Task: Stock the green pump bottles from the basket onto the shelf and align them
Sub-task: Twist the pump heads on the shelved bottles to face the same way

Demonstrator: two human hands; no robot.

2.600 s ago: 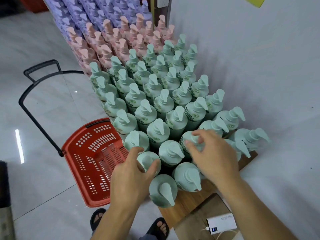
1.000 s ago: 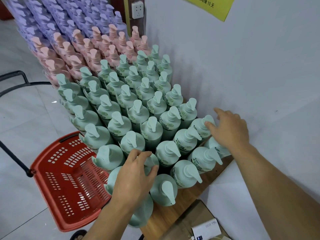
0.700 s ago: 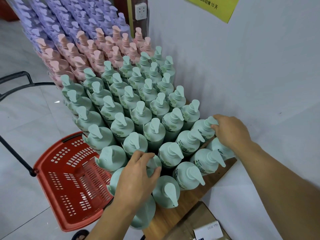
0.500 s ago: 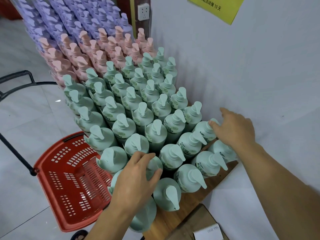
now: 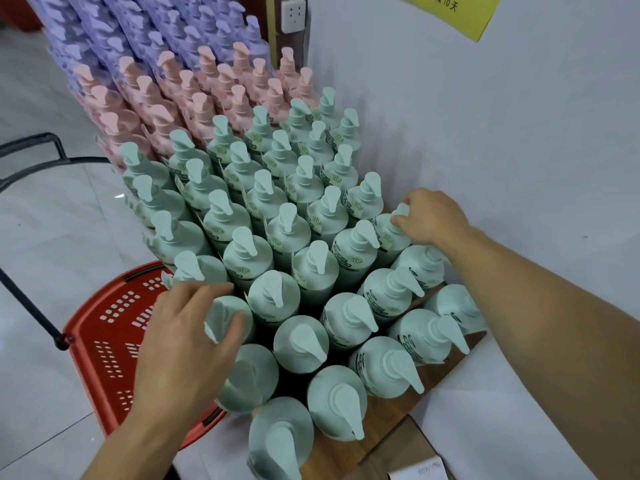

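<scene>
Several rows of green pump bottles (image 5: 284, 233) stand packed on a low wooden shelf (image 5: 388, 420) against the white wall. My left hand (image 5: 187, 344) grips the pump head of a green bottle (image 5: 225, 317) on the left front edge of the block, thumb and fingers round it. My right hand (image 5: 431, 216) pinches the pump head of a green bottle (image 5: 389, 233) in the row nearest the wall. The red basket (image 5: 114, 341) sits on the floor left of the shelf, and no bottles show in the part I can see.
Pink pump bottles (image 5: 194, 88) and purple ones (image 5: 145, 26) continue the rows farther back. The basket's black handle (image 5: 31, 168) rises at the left. A cardboard box (image 5: 398, 455) lies by the shelf's near end. A wall socket (image 5: 293, 13) and a yellow notice (image 5: 460, 12) hang above.
My left hand has shifted to a bottle farther left and forward in the block. My right hand stays on the wall-side bottle's pump, its fingers curled tighter round it.
</scene>
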